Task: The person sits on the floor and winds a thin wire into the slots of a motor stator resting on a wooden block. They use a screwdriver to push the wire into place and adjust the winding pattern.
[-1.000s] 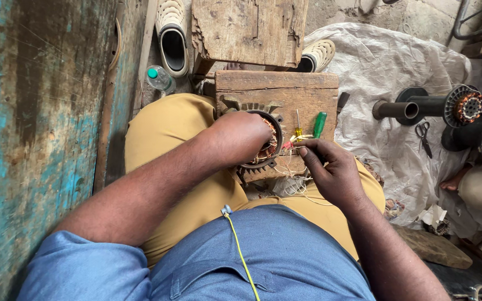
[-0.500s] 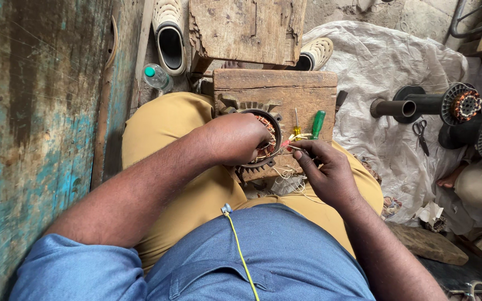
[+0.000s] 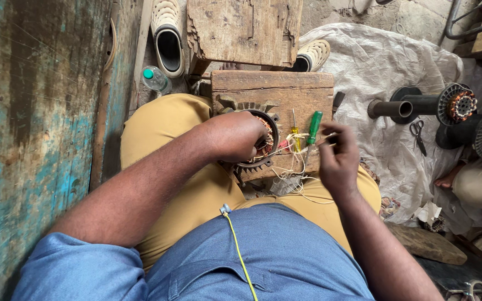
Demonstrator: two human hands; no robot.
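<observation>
The motor stator [image 3: 260, 139], a round toothed metal ring with copper windings inside, lies on a wooden block [image 3: 274, 95] that rests on the person's lap. It is the landmark here. The left hand [image 3: 235, 136] covers the left part of the stator, with its fingers curled down into the ring; I cannot tell whether they grip the windings or only press on them. The right hand [image 3: 338, 159] is just right of the stator, raised a little, and its fingertips are pinched narrowly on thin pale wire strands [image 3: 297, 167] that run back to the ring.

A risk, as I judge it: the strands are fine, and a strong pull from the right hand could break one or scratch its coating on the metal teeth. The block sits only on the thighs, so it could tip. The green-handled screwdriver [image 3: 313, 127] and the yellow one [image 3: 295, 136], both right of the stator, could then roll off.

Hidden parts: the left hand covers most of the winding. The loose strands below the stator are tangled and hard to separate by eye.
</observation>
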